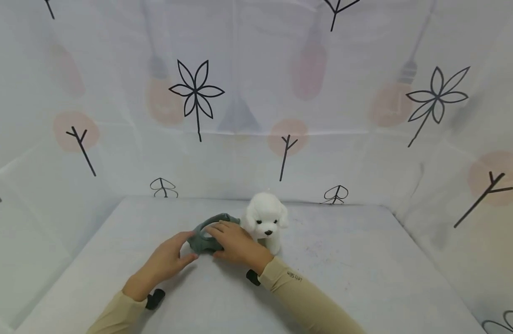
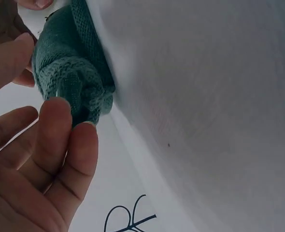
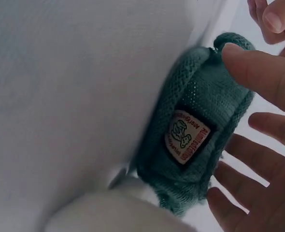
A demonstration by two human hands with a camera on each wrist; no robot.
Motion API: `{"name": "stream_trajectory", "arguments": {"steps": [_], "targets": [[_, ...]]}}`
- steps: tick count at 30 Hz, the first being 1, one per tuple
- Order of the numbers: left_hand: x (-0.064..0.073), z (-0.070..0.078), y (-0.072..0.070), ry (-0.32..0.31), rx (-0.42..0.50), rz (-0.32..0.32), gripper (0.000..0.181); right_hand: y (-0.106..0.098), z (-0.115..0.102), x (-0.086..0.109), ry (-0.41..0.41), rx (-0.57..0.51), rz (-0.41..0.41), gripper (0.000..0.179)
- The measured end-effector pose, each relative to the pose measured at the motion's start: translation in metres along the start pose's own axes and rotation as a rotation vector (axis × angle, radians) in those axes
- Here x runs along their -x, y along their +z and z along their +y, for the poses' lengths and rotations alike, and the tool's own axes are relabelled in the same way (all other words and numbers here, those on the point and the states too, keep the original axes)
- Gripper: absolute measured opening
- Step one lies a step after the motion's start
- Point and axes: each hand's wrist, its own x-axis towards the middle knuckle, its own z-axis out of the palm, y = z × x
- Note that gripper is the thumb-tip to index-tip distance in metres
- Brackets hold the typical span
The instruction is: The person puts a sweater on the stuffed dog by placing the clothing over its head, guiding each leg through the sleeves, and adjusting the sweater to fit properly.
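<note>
A small green knitted garment (image 1: 201, 244) lies bunched on the table, its opening forming a loop in the head view. The right wrist view shows a sewn patch (image 3: 186, 137) on the knit. My left hand (image 1: 162, 262) is at the garment's left end, thumb and fingers spread around it, fingertips close to the edge. Over its right side reaches my right hand (image 1: 237, 242); the thumb (image 3: 251, 70) lies against the knit while the other fingers extend loosely along the far side. Right beside this hand stands a white plush dog (image 1: 264, 211), its lower body partly hidden.
The white-covered table (image 1: 348, 260) ends at a hanging sheet (image 1: 239, 157) printed with line-drawn plants, and side sheets flank it. A black device (image 1: 156, 299) is on the left wrist, and another black device (image 1: 253, 277) is on the right.
</note>
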Motion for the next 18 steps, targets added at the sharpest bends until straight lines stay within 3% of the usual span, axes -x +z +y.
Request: {"name": "stream_trajectory", "arguments": {"steps": [6,11,18], "targets": [[-0.007,0.007,0.005,0.036,-0.016,-0.022,0.058,0.001,0.003,0.000,0.056,0.032,-0.030,0.046],[-0.017,0.011,0.008,0.059,-0.014,-0.046,0.052,0.002,0.004,-0.002,0.066,0.081,-0.004,0.025],[-0.026,0.010,0.011,0.014,0.011,-0.107,0.039,0.005,0.006,-0.005,0.063,0.059,0.057,0.014]]}}
